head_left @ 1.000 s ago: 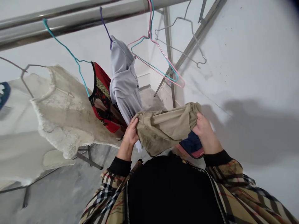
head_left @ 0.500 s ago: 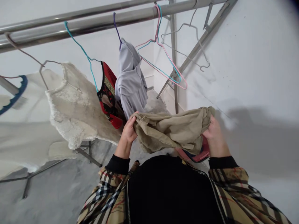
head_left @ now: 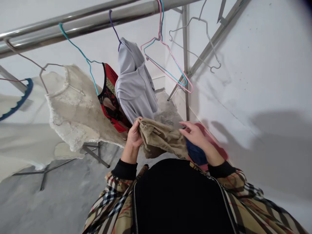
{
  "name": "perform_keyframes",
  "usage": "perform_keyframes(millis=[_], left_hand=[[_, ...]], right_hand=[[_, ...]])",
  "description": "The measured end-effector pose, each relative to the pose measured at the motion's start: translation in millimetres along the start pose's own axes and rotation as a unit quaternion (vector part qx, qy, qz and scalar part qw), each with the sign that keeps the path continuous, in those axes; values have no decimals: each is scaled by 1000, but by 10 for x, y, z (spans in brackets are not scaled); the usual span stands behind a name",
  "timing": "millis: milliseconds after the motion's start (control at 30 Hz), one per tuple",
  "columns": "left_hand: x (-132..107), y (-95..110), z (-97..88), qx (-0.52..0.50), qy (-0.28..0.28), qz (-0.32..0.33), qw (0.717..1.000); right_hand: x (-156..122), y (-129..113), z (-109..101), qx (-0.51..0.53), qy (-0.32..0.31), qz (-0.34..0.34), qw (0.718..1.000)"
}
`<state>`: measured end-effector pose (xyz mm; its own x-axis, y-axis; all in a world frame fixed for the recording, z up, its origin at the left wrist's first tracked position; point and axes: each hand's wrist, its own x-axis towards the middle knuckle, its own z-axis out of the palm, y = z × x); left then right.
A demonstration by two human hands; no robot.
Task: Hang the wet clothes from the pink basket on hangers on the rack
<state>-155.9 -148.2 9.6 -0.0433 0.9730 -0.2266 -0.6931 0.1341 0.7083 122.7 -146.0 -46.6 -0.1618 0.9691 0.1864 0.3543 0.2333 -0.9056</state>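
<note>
My left hand (head_left: 135, 136) is closed on one end of a crumpled khaki garment (head_left: 162, 141) held in front of my chest. My right hand (head_left: 195, 135) rests on the garment's other side with its fingers stretched out toward the left. Under my right forearm hangs a dark blue and red cloth (head_left: 198, 153). Above, a metal rail (head_left: 80, 22) carries a grey garment (head_left: 133, 86) on a purple hanger, a red patterned garment (head_left: 110, 97) on a teal hanger, and a cream lace garment (head_left: 75, 110).
Empty pink and teal hangers (head_left: 168, 61) and a bare wire hanger (head_left: 195, 42) hang at the rail's right end. The rack's diagonal legs (head_left: 186, 74) stand against a white wall (head_left: 255, 81). The floor (head_left: 60, 195) is grey concrete.
My right hand let go of the garment's far end and moved left onto its middle, fingers now extended. The khaki garment has bunched toward my left hand.
</note>
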Motion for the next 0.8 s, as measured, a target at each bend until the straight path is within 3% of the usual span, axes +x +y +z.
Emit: perform_keyframes(millis=[133,233,333,500,700,800], left_hand=[[-42,-99,138,-3,-16,-32,999],[-74,-101,172,0,-10,-48,999],[-98,-44,128,25,-4,-48,999],[-135,12,39,89,-40,-71,993],[-150,-27,56,135,-52,-78,986],[-151,-37,73,151,-52,-72,985]], right_hand=[[130,-327,442,35,-77,-110,990],[230,-375,543,77,-101,-100,987],[326,-382,435,201,-72,-1,977],[449,-488,185,407,-36,166,898],[482,-633,64,476,-19,227,849],[477,-659,25,472,-20,228,851]])
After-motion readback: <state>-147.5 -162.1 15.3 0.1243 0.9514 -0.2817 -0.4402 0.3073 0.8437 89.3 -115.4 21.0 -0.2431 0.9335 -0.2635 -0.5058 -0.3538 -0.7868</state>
